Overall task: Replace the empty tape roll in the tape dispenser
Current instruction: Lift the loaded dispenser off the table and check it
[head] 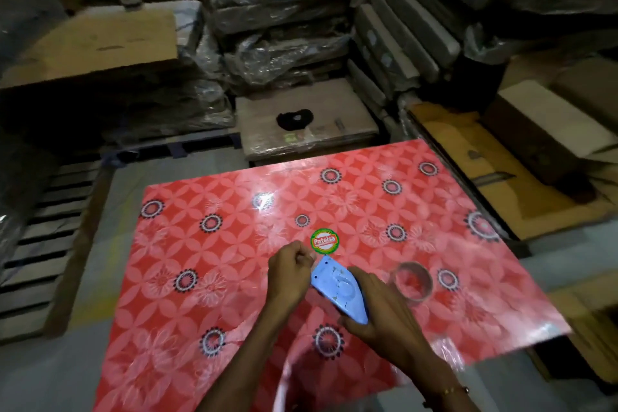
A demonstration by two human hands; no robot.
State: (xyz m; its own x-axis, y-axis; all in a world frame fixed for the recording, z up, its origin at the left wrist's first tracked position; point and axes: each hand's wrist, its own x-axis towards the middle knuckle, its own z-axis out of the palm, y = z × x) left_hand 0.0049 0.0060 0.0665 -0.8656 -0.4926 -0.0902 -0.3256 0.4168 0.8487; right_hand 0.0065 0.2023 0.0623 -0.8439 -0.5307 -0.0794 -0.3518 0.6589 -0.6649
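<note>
Above red floral-patterned glossy table [207, 278]: right hand [378, 314] gripping pale blue plastic tape dispenser [337, 291]; left hand [289, 273] pinched closed at its tip. Clear tape roll [413, 281] lying just right.

Head cam, wide-angle, looks fwd & down, close over red table [207, 278].

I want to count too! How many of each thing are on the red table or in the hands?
Blue tape dispenser: 1
Tape roll: 1
Round sticker: 1
Total: 3
</note>
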